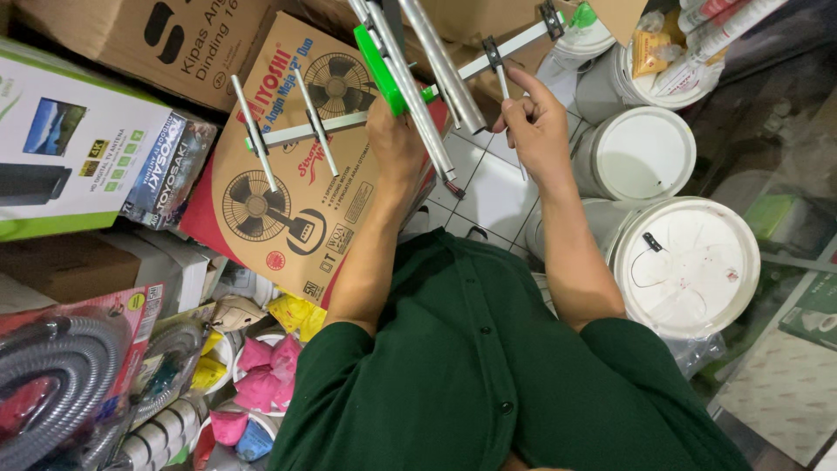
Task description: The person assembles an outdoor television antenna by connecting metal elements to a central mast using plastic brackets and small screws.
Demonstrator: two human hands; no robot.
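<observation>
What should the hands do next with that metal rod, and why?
Probably swing the thin rod out until it crosses the antenna bar squarely. The right hand pinches that rod, which hangs down from its black clip, while two rods further left already stand straight across the bar. The left hand steadies the tubes, so the antenna should hold firm.

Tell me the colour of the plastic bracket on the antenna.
Bright green; the plastic bracket on the antenna shows best in the head view.

boxes (288, 201) left, buckets (689, 262) right (tight)
</observation>
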